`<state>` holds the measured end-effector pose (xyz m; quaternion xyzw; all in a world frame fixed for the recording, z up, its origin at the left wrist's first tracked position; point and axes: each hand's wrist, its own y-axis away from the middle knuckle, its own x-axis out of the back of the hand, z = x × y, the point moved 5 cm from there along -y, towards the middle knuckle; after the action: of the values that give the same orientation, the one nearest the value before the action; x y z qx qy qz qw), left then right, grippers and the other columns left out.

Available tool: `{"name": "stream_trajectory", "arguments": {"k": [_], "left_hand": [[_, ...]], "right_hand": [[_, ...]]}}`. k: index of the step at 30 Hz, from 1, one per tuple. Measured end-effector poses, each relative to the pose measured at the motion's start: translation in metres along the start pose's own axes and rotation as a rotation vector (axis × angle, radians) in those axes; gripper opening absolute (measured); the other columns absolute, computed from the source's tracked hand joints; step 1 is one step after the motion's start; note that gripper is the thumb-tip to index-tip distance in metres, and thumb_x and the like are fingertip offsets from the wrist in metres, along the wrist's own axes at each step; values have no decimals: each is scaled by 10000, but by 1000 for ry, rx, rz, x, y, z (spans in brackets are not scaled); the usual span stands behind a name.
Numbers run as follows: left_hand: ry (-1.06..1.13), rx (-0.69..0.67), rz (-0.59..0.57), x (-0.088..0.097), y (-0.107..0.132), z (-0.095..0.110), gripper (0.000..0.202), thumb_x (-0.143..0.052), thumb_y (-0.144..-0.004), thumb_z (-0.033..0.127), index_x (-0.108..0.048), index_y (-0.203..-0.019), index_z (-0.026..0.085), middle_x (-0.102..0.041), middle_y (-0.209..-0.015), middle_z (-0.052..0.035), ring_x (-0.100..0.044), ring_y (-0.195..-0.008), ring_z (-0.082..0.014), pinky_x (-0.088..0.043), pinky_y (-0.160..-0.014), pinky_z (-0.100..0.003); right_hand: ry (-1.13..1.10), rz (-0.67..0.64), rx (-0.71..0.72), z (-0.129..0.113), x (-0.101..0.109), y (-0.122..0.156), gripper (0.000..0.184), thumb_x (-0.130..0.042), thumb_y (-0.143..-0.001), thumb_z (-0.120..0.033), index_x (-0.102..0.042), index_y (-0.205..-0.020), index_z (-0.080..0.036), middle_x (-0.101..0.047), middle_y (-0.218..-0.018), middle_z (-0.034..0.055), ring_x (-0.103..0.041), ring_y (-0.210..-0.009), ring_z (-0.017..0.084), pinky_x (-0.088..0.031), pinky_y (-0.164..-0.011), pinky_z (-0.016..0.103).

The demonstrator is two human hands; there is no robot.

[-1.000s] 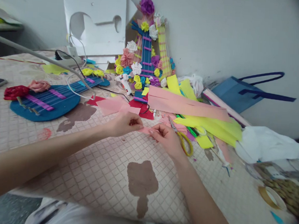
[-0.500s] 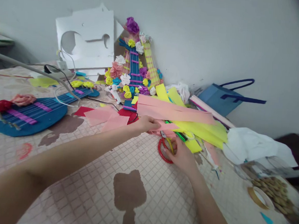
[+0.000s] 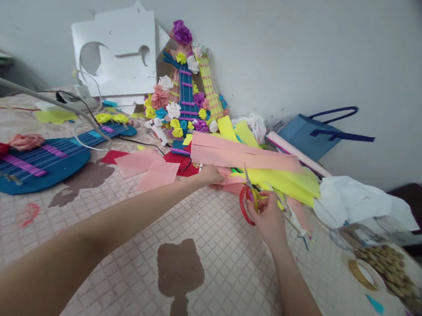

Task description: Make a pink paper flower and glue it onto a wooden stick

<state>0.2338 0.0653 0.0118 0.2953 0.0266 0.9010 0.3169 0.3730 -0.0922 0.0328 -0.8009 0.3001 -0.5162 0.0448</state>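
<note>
My right hand [image 3: 268, 213] is closed on a pair of scissors [image 3: 244, 203] with red and yellow handles, its blades pointing up and away from me. To its left, my left hand [image 3: 211, 174] pinches a narrow strip of pink crepe paper [image 3: 233, 180] close to the tabletop. Just beyond both hands lies a wide pink crepe paper sheet [image 3: 240, 151], on top of yellow crepe paper [image 3: 285, 183]. Pink paper pieces [image 3: 160, 173] and red paper [image 3: 114, 157] rest left of my left hand.
A blue paper guitar [image 3: 68, 154] with flowers lies at left. Flower-covered guitars [image 3: 189, 90] lean on the wall beside white foam board [image 3: 117, 48]. A glue gun [image 3: 156, 129] with its cord sits before them. At right are a blue bag [image 3: 309, 136], peanuts [image 3: 388, 269] and a tape roll [image 3: 366, 275].
My right hand has moved the scissors right and slightly up, away from the pink strip. My left hand stays on the strip. The view has shifted slightly.
</note>
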Motion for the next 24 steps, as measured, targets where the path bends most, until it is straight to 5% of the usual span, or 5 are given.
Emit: {"name": "stream_trajectory", "arguments": {"k": [4,9,14,19,24], "left_hand": [[-104,-31,48,0,-1,2,143,-591,-681,165,-689,-643,68,-678,-604,-102,-626,-541,-156,-485,-497,-199],[-267,-121,133,1,5,7,179,-565,-727,196,-697,-688,81,-678,-637,-108,-652,-675,-197,-491,-588,-225],[-450,-155,217,6,21,12,200,-525,-787,166,-668,-892,73,-679,-898,-179,-644,-896,-265,-496,-739,-309],[-606,-216,261,22,59,6,304,-445,-824,93,-553,-1108,75,-585,-1124,-218,-617,-973,-301,-489,-761,-380],[-725,-420,219,36,118,-24,164,-427,-887,219,-576,-903,151,-639,-893,-90,-628,-792,-229,-461,-652,-305]], "right_hand": [[-23,150,22,-4,8,3,431,-577,-738,-513,-480,-1007,-192,-567,-669,-6,-531,-565,175,-336,-517,264],[119,-43,108,-27,-16,13,346,-569,-766,-425,-486,-1020,-205,-642,-824,42,-605,-705,212,-369,-567,282],[322,-168,177,-30,-28,16,342,-536,-811,-400,-495,-1075,-186,-649,-874,94,-607,-732,247,-352,-531,294],[151,-45,192,-28,-13,17,321,-503,-846,-447,-515,-1046,-197,-606,-891,86,-585,-747,230,-413,-577,315],[-158,-124,289,-52,-17,33,144,-457,-889,-324,-541,-932,-215,-598,-851,57,-564,-713,186,-459,-631,309]]}}
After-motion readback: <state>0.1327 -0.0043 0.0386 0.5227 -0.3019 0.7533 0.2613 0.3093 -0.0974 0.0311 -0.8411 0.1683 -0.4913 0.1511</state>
